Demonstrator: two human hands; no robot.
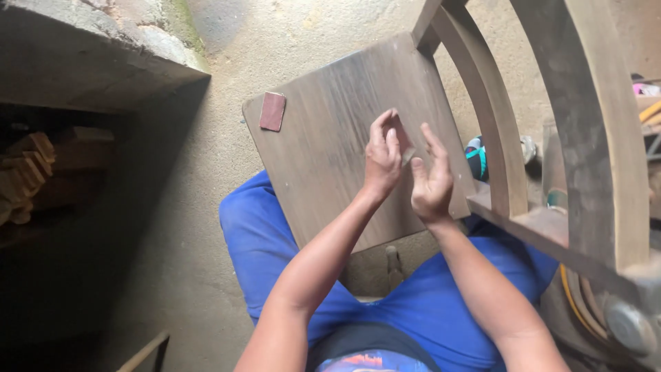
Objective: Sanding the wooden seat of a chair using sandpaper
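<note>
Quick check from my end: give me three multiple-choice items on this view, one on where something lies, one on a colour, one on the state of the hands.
1. Where does the small reddish-brown sanding piece lie?
A. On the floor
B. On the wooden seat panel, near its far left corner
C. On the person's lap

2. What colour are the trousers?
A. Blue
B. Green
C. Grey

3. How are the left hand and right hand placed?
A. Both flat on the floor
B. Gripping the curved chair back
C. Raised close together over the panel, a small piece between the fingers

Key: 1 B, the piece rests on the panel's corner. 2 A, both legs show blue cloth. 3 C, the hands meet above the board; which hand holds the piece is unclear.
</note>
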